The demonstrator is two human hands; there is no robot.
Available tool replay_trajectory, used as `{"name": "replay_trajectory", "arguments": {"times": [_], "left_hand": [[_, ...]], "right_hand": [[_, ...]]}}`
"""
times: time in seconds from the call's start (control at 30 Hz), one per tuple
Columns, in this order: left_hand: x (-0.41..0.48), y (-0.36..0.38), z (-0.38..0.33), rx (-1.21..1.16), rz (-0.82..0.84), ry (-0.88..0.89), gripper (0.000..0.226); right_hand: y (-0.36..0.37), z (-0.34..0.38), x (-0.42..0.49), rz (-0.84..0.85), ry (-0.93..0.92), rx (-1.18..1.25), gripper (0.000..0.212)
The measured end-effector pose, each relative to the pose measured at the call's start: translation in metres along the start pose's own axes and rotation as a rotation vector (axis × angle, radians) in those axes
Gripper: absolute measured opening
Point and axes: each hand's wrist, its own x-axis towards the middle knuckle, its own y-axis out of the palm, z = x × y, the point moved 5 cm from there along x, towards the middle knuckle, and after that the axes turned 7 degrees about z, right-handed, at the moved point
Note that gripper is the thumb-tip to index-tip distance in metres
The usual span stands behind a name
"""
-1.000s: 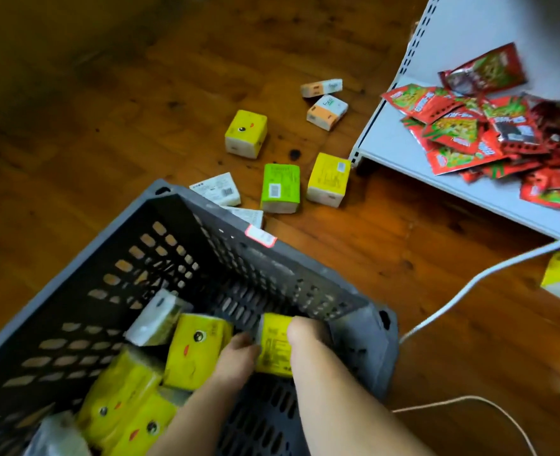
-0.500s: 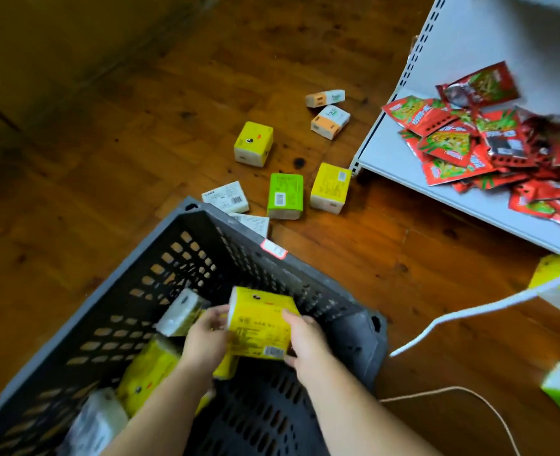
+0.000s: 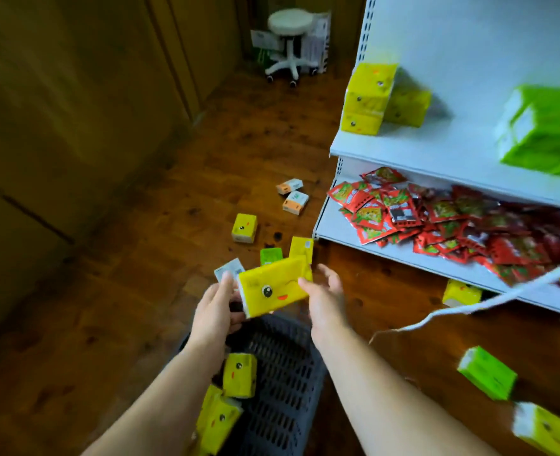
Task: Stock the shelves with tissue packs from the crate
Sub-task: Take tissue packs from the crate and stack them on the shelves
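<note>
I hold a yellow tissue pack (image 3: 272,289) with a cartoon face in both hands above the dark grey crate (image 3: 285,383). My left hand (image 3: 214,311) grips its left end. My right hand (image 3: 326,299) has its thumb on the pack's right end, with the fingers loosely spread beside and behind it. More yellow packs (image 3: 239,375) lie in the crate. On the white upper shelf (image 3: 413,153) stand stacked yellow packs (image 3: 367,97) and, blurred at the right, a green pack (image 3: 542,130).
The lower shelf (image 3: 338,230) holds a heap of red snack packets (image 3: 436,218). Several tissue packs (image 3: 244,228) lie scattered on the wooden floor, with others at the right (image 3: 487,376). A white cable (image 3: 469,306) hangs across the right. A white stool (image 3: 288,44) stands far back.
Both hands have lifted the yellow pack up out of the crate and turned its face side toward me. My view has tilted up, and the upper shelf now shows.
</note>
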Motion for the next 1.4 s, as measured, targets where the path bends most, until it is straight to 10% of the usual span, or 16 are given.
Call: {"name": "replay_trajectory", "arguments": {"times": [0.1,0.23,0.63,1.4], "left_hand": [[-0.024,0.017,-0.053,0.086,0.002,0.087,0.034],[-0.042,0.042,-0.09,0.142,0.067,0.126,0.037],[-0.05,0.134,-0.122,0.06,0.247,0.135,0.013],[0.112,0.358,-0.213,-0.057,0.225,0.153,0.019]], "right_hand": [[-0.004,0.048,-0.023,0.019,0.0,0.009,0.008],[-0.029,0.104,-0.049,-0.085,-0.061,0.016,0.033],[-0.099,0.171,-0.054,-0.193,-0.222,0.041,0.026],[-0.211,0.323,0.164,-0.006,-0.205,-0.347,0.023]]}}
